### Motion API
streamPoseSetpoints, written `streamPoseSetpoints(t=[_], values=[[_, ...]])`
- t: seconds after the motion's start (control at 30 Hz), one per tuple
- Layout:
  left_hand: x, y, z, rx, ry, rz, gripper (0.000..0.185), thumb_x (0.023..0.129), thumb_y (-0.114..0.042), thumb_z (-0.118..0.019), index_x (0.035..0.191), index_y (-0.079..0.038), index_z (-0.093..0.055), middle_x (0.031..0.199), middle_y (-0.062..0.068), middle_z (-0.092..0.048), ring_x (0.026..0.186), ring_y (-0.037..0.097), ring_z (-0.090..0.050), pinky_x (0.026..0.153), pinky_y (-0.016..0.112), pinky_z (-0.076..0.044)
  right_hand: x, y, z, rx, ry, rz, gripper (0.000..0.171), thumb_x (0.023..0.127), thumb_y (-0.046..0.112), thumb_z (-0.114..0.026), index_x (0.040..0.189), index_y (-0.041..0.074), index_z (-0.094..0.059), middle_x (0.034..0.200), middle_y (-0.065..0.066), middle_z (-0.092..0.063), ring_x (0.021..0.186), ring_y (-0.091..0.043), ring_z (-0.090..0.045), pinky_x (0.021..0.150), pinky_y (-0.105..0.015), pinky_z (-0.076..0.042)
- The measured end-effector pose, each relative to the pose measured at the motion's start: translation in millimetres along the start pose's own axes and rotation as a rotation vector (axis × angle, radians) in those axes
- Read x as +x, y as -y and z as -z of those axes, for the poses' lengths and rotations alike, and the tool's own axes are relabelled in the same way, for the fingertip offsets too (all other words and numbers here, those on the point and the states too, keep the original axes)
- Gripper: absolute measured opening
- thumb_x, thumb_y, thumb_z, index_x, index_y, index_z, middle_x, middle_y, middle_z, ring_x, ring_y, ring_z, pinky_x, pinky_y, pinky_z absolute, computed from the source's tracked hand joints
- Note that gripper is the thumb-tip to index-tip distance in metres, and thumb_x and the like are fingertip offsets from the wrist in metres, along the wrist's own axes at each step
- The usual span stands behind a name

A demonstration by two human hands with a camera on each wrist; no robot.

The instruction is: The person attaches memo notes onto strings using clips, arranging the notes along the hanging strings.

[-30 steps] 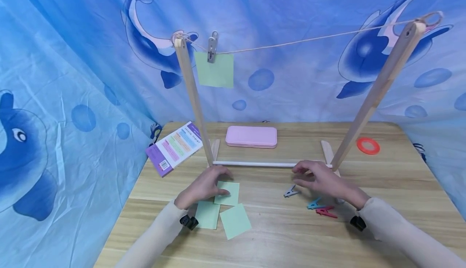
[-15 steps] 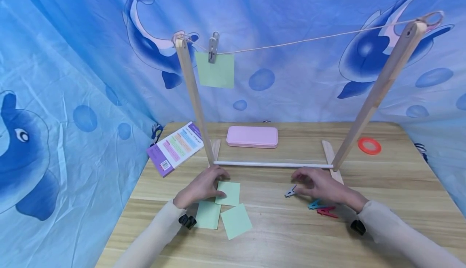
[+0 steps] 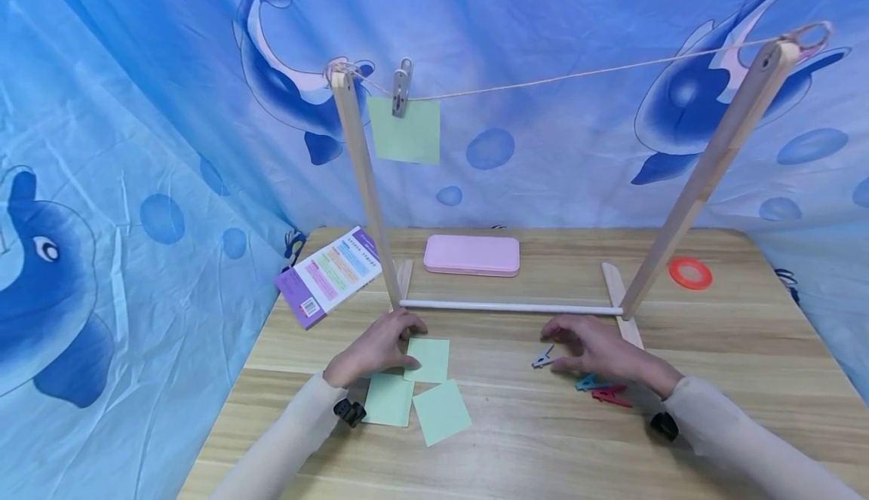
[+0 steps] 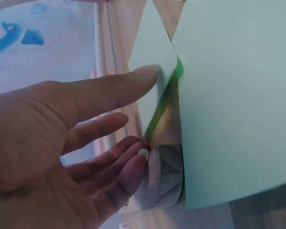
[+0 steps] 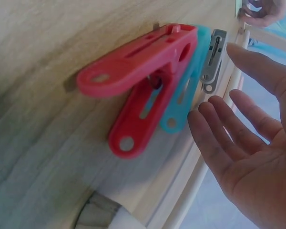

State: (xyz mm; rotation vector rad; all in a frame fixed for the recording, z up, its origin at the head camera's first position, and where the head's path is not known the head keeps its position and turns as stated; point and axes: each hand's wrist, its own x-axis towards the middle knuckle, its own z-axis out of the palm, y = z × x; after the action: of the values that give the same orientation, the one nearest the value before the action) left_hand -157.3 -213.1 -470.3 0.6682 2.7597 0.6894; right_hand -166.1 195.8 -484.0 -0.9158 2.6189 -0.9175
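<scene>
My left hand (image 3: 376, 348) rests with relaxed fingers beside a pale green paper square (image 3: 431, 362), the thumb at its left edge. In the left wrist view, the thumb (image 4: 145, 78) overlaps that sheet, and nothing lies in the palm. Two more squares are nearer: a lower-left paper (image 3: 390, 402) and a lower-right paper (image 3: 443, 413). My right hand (image 3: 597, 348), fingers loosely bent and holding nothing, is beside a grey clothespin (image 5: 214, 62). Close by lie a blue clothespin (image 5: 178, 105) and a red clothespin (image 5: 143, 81).
Two wooden posts (image 3: 363, 183) carry a string (image 3: 543, 81); a metal clip (image 3: 402, 85) hangs a green paper (image 3: 407, 134) from it. A white rod (image 3: 509, 307) joins the posts low down. Behind are a pink case (image 3: 471, 254), a purple-white box (image 3: 330, 275) and a red ring (image 3: 690, 273).
My right hand has drawn back a little from the white rod, toward the clothespins. My left thumb has slid slightly left over the upper paper. Papers and clothespins stay in place.
</scene>
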Motion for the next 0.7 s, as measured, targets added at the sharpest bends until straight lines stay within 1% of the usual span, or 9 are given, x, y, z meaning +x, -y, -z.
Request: streamPoseSetpoints(t=[0.2,0.37,0.5,0.7], values=[[1.5,-0.4,-1.0,-0.001,0.002,-0.014,0.057,0.068,-0.019,-0.09,0.119,-0.008,-0.066,0.108,0.006,-0.062,0.093,0.02,-0.057,0.079,0.028,-0.05,0.2,-3.9,-2.3,0.002,0.013,0.016,0.043,0.08,0.026,-0.082,0.119,0.018,-0.064,0.115,0.004,-0.068,0.107,-0.017,-0.066,0.091,-0.041,-0.057],[3.5,0.3,-2.1,0.003,0.012,-0.016,0.055,0.069,-0.02,-0.09,0.118,-0.009,-0.067,0.104,0.004,-0.064,0.088,0.017,-0.055,0.076,0.024,-0.046,0.0,-6.9,-3.7,0.005,0.014,0.022,0.04,0.08,0.024,-0.082,0.116,0.019,-0.065,0.112,0.005,-0.069,0.104,-0.016,-0.067,0.088,-0.036,-0.058],[4.5,0.6,-3.0,-0.007,0.016,-0.012,0.054,0.07,-0.019,-0.089,0.118,-0.009,-0.067,0.101,0.003,-0.064,0.086,0.016,-0.054,0.075,0.023,-0.046,0.0,-7.2,-4.2,0.008,0.012,0.024,0.039,0.08,0.021,-0.082,0.115,0.019,-0.065,0.11,0.005,-0.069,0.102,-0.016,-0.067,0.086,-0.035,-0.058],[3.9,1.0,-3.3,-0.033,0.017,-0.012,0.053,0.071,-0.017,-0.089,0.117,-0.008,-0.066,0.099,0.004,-0.063,0.086,0.017,-0.055,0.074,0.023,-0.046,0.6,-5.6,-4.0,0.013,0.014,0.031,0.037,0.08,0.02,-0.081,0.114,0.017,-0.066,0.109,0.004,-0.069,0.101,-0.016,-0.067,0.087,-0.035,-0.058]])
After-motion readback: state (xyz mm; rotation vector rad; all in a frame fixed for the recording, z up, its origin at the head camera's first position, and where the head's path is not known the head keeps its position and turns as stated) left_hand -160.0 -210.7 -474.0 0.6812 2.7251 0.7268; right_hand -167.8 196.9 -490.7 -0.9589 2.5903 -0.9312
